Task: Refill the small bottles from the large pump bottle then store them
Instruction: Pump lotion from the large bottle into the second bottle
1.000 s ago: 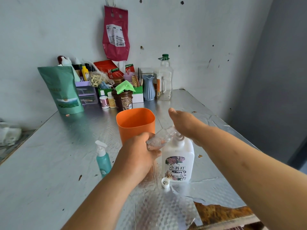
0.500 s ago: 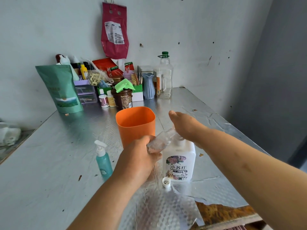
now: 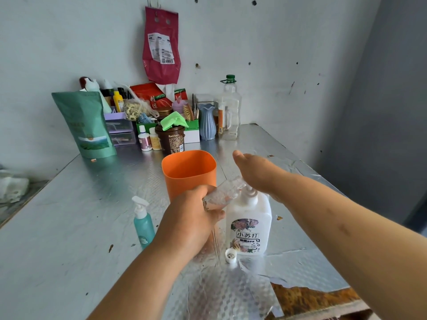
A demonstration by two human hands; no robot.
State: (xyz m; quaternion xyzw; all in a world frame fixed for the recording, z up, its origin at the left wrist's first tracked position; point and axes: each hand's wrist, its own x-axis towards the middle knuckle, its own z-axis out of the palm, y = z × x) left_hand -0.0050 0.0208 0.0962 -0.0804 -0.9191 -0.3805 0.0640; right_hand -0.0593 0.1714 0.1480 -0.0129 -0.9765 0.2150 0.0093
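1. Because the left hand (image 3: 196, 219) is curled round it, the small bottle (image 3: 223, 194) at frame centre is half hidden.
2. The top of the large pump bottle (image 3: 250, 227) is covered by the flat right hand (image 3: 260, 174).

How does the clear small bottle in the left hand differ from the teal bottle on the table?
The clear bottle is tilted toward the nozzle of the large pump bottle; the teal bottle stands upright. The left hand grips the clear bottle; the teal bottle stands free on the table. The clear bottle looks uncapped; the teal bottle wears a white pump top. Both are small.
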